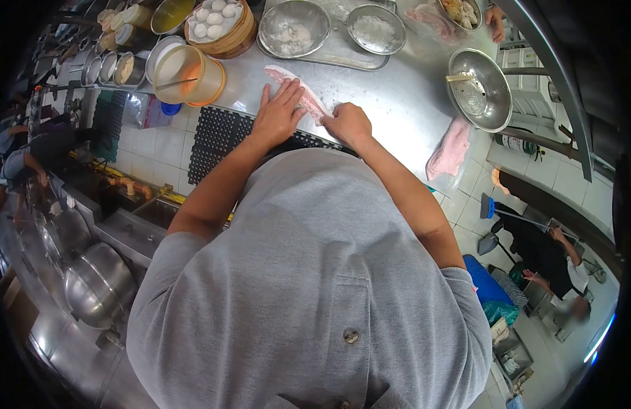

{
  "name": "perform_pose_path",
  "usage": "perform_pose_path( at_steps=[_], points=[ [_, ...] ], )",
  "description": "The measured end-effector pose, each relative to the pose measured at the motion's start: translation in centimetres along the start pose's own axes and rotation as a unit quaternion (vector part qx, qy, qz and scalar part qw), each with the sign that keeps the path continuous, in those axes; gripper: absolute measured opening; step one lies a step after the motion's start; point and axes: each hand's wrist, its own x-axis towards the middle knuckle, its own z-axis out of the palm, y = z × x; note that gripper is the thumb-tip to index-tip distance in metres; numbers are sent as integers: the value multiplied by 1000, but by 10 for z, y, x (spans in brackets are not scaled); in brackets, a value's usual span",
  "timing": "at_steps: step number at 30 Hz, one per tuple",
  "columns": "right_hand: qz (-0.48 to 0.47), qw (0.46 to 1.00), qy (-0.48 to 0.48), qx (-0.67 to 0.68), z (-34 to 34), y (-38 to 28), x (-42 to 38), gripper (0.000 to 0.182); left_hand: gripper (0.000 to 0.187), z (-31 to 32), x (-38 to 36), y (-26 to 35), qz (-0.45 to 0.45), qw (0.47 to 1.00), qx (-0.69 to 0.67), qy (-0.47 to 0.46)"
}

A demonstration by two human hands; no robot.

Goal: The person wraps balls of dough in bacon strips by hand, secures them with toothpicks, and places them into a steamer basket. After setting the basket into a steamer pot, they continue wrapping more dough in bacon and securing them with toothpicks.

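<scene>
A long strip of raw pink meat (315,103) with whitish edges lies slantwise on the steel table. My left hand (278,114) rests on its middle, fingers stretched out over it. At the near end of the strip, my right hand (348,125) has its fingers closed around the tip. Beyond the strip is a metal bowl (315,19) with white powder in it. Beside that, a smaller metal bowl (401,34) also has white powder.
A plastic tub (209,75) and a bamboo steamer (232,45) of round white pieces stand left. A large steel bowl (503,92) and a pink cloth (448,150) are right. Another person's hand (494,22) shows top right; a person (544,255) holds a broom lower right.
</scene>
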Motion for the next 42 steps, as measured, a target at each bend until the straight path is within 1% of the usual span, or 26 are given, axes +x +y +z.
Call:
perform_pose_path(
  at_steps=[2, 6, 8, 10, 12, 13, 15, 16, 18, 19, 20, 22, 23, 25, 26, 28, 30, 32, 34, 35, 36, 38, 39, 40, 41, 42],
  points=[
    [14, 1000, -4, -16, -2, 3, -6, 44, 62, 1, 2, -13, -12, 1000, 13, -16],
    [0, 999, -1, -45, -5, 24, -22, 40, 61, -1, 7, -30, -16, 1000, 18, -4],
    [8, 999, -20, -34, -8, 35, -30, 36, 60, -6, 6, -31, -15, 1000, 15, 18],
    [7, 999, -25, -38, -19, 26, -40, 33, 60, -9, 2, -24, -9, 999, 11, 32],
    [-83, 996, -8, -15, -24, 20, -43, 30, 60, -10, -4, -16, 25, 999, -2, 30],
    [-83, 996, -5, -15, -22, 19, -40, 30, 60, -9, -5, -14, 28, 999, -2, 31],
    [-220, 974, 40, 36, -15, 17, -30, 28, 59, -7, -6, -14, 6, 1000, 1, 1],
    [-227, 972, 43, 34, -14, 18, -26, 28, 59, -8, -6, -17, 5, 1000, 6, 6],
    [-237, 970, 17, -49, -14, 23, -22, 29, 57, -15, -6, -25, -9, 999, -29, 43],
    [-262, 964, 43, -23, -16, 22, -24, 29, 51, -26, -4, -24, -13, 996, -40, 80],
    [-277, 960, 43, -25, -20, 22, -25, 29, 51, -35, -3, -25, -20, 995, -30, 90],
    [-153, 987, -38, 34, -35, 10, -27, 30, 45, -50, -5, -29, -55, 982, -118, 137],
    [-161, 986, -38, 30, -35, 10, -20, 30, 38, -57, -5, -29, -63, 976, -134, 159],
    [-149, 982, 16, 118, -36, 10, -13, 32, 36, -72, -8, -29, -81, 969, -161, 167],
    [-148, 982, 16, 113, -38, 10, -7, 32, 34, -77, -9, -28, -96, 962, -189, 170],
    [-141, 975, 73, 153, -53, -20, 8, 33, 33, -90, -10, -26, -91, 959, -197, 185],
    [-161, 966, 92, 183, -54, -41, 42, 34, 32, -106, -16, -31, -85, 957, -196, 194],
    [-198, 951, 125, 200, -65, -90, 60, 29, 32, -121, -22, -34, -85, 950, -238, 185],
    [-207, 950, 124, 200, -74, -140, 83, 32, 30, -138, -32, -41, -81, 948, -245, 187],
    [-217, 948, 122, 198, -76, -163, 98, 36, 29, -146, -38, -47, -80, 949, -247, 177],
    [-222, 948, 123, 192, -75, -183, 115, 36, 29, -155, -43, -52, -80, 951, -248, 168],
    [-233, 952, 141, 143, -66, -219, 143, 43, 28, -175, -54, -60, -84, 948, -253, 175],
    [-233, 952, 139, 142, -61, -235, 146, 43, 29, -185, -61, -64, -92, 946, -258, 172],
    [-174, 964, 91, 181, -58, -251, 146, 44, 29, -194, -69, -68, -100, 945, -262, 167],
    [-115, 968, 43, 219, -57, -265, 146, 46, 30, -201, -75, -70, -103, 946, -249, 182],
    [-120, 968, 43, 217, -50, -268, 153, 46, 30, -208, -82, -73, -104, 945, -246, 187]
  ],
)
